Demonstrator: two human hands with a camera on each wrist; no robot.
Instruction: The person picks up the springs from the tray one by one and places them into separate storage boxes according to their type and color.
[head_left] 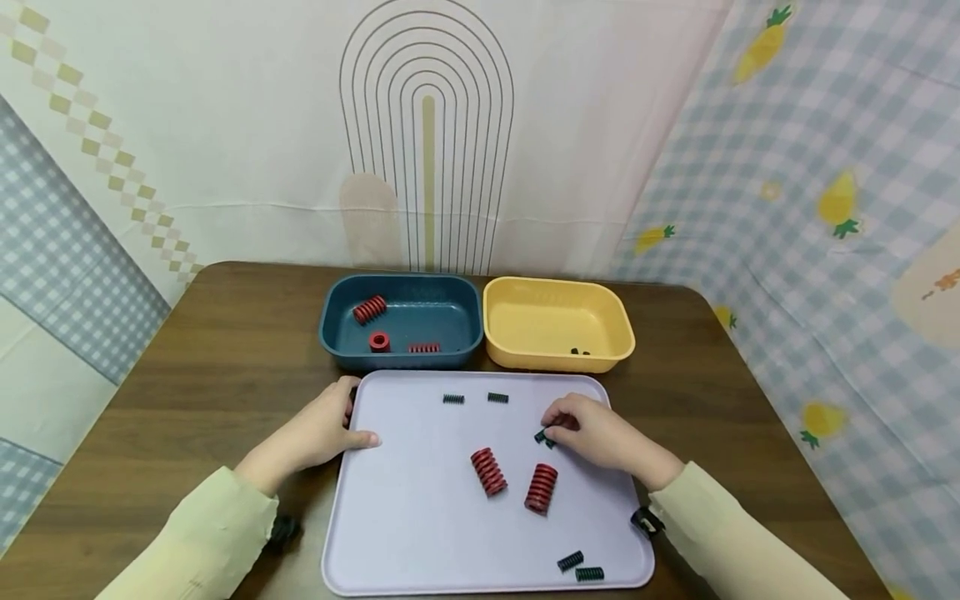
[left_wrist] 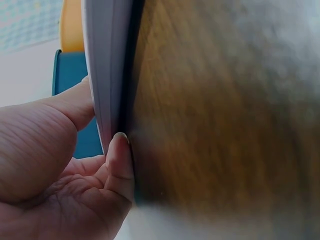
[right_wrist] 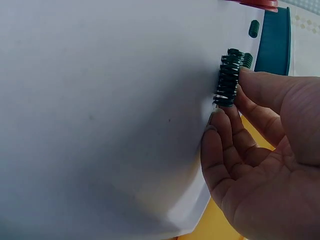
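My left hand (head_left: pixel 318 425) grips the left rim of the lavender tray (head_left: pixel 420 517), thumb over the top and fingers along the outer side. Over the tray's right part, my right hand (head_left: pixel 596 429) pinches a small dark green spring (right_wrist: pixel 228 80) between thumb and fingertips; the thumb partly hides it in the head view. Two more green springs, one left (head_left: pixel 453 399) and one right (head_left: pixel 498 397), lie near the tray's far edge. Two thick red springs, one tilted (head_left: pixel 489 472) and one steeper (head_left: pixel 541 488), rest mid-tray. Another green pair (head_left: pixel 570 561) lies at the near right corner.
Behind the tray, a blue box (head_left: pixel 405 362) contains three red springs (head_left: pixel 370 309). Beside it stands a yellow box (head_left: pixel 558 361) with a couple of small dark pieces (head_left: pixel 576 352) inside. Everything is on a brown wooden table (head_left: pixel 255 350), with patterned cloth hanging behind.
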